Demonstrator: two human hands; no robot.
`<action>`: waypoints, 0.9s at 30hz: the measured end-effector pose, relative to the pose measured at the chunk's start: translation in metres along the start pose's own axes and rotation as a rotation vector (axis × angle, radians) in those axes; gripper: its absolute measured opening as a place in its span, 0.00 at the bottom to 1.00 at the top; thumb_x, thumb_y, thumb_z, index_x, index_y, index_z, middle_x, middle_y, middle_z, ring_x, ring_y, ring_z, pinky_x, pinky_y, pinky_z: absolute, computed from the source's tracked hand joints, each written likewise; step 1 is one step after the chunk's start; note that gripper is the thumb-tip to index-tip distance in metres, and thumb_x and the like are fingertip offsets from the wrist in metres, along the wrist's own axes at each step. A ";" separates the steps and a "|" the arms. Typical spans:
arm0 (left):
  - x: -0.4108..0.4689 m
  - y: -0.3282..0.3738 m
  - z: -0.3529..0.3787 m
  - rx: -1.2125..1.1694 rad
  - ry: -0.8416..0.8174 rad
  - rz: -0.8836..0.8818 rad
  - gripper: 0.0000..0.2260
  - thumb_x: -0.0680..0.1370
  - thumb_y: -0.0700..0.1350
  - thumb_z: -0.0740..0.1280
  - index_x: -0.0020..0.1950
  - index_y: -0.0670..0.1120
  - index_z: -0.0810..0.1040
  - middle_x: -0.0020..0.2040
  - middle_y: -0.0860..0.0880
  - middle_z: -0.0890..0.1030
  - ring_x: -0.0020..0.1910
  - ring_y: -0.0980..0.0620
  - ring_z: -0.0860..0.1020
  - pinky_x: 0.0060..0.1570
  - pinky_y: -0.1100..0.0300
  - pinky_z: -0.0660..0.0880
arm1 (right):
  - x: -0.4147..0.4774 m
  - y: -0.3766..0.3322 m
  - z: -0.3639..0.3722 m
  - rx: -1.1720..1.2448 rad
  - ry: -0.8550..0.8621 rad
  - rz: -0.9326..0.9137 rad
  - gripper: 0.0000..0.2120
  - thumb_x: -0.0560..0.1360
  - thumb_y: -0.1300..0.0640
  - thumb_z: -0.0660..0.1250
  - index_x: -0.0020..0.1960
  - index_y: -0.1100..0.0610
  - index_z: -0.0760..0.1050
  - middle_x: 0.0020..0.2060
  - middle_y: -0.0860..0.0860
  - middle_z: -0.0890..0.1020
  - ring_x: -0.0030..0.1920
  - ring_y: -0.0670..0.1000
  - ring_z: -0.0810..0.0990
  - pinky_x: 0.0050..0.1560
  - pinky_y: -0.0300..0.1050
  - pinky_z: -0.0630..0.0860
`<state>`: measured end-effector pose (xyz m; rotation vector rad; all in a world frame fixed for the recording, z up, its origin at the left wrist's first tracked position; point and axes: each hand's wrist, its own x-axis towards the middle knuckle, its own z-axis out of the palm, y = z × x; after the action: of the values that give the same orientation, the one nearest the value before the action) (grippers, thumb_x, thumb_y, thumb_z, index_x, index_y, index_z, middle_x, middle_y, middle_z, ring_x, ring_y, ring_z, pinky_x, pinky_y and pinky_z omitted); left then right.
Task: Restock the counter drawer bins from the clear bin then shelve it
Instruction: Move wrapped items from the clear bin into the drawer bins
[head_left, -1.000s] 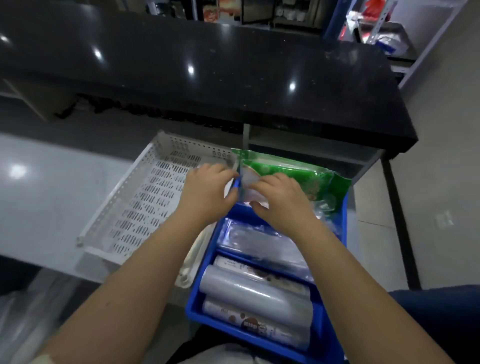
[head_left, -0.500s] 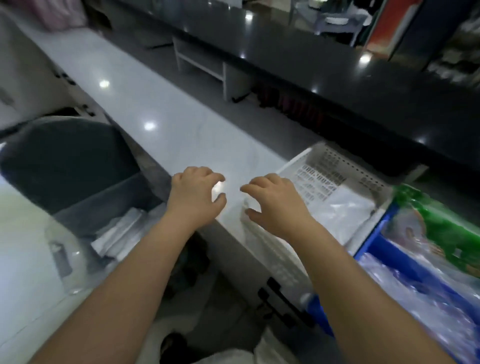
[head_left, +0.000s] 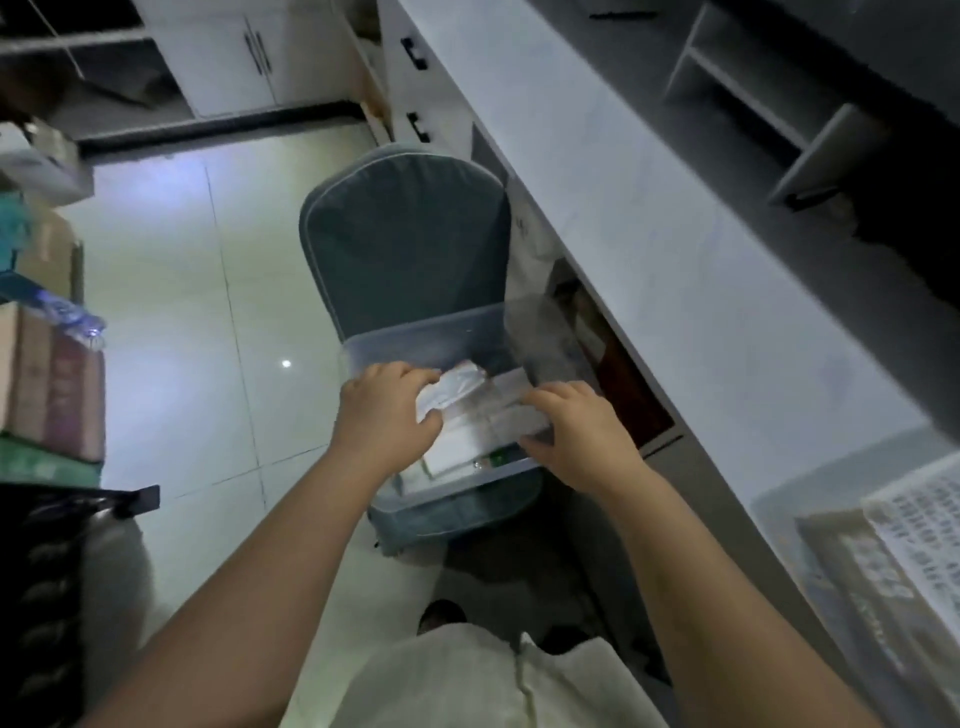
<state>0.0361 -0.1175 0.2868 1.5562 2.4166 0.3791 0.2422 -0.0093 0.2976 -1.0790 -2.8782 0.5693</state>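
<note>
Clear bin (head_left: 415, 332) sits on the seat of a blue-grey chair (head_left: 405, 244) right beside the counter (head_left: 649, 218) edge, and both hands are down in it, left hand (head_left: 387, 410) clamped on a white packet (head_left: 457, 389), right hand (head_left: 582, 431) gripping clear-wrapped packs (head_left: 506, 410).

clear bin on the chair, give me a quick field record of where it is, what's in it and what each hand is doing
clear bin: rests on the seat of the blue-grey chair, beside the white counter
contents: white packets and flat clear-wrapped packs; exact count cannot be told
left hand: inside the bin, fingers on a white packet
right hand: at the bin's right side, fingers on the clear-wrapped packs
white perforated tray: on the counter at far right, blurred
floor: pale tiles, boxes stacked at far left
</note>
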 end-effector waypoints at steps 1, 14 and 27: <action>0.002 -0.012 0.005 -0.008 -0.019 -0.026 0.20 0.72 0.53 0.66 0.64 0.54 0.76 0.59 0.49 0.80 0.58 0.44 0.75 0.51 0.51 0.72 | 0.009 -0.003 0.009 0.003 -0.027 0.001 0.22 0.73 0.50 0.69 0.67 0.50 0.72 0.64 0.50 0.76 0.65 0.55 0.69 0.62 0.55 0.70; 0.080 -0.072 0.112 -0.088 -0.259 -0.283 0.20 0.75 0.49 0.64 0.67 0.51 0.73 0.62 0.47 0.76 0.60 0.43 0.73 0.58 0.46 0.71 | 0.155 0.054 0.112 0.064 -0.407 -0.028 0.22 0.74 0.53 0.66 0.68 0.52 0.70 0.66 0.51 0.73 0.66 0.56 0.67 0.64 0.53 0.67; 0.165 -0.126 0.238 -0.144 -0.541 -0.431 0.29 0.77 0.50 0.64 0.76 0.48 0.58 0.75 0.43 0.62 0.71 0.41 0.62 0.66 0.47 0.65 | 0.230 0.121 0.223 0.173 -0.544 0.121 0.21 0.73 0.60 0.67 0.66 0.56 0.72 0.65 0.57 0.74 0.66 0.59 0.67 0.66 0.52 0.66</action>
<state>-0.0573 0.0033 0.0105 0.8896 2.1461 0.0340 0.1119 0.1481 0.0223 -1.2354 -3.1181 1.2719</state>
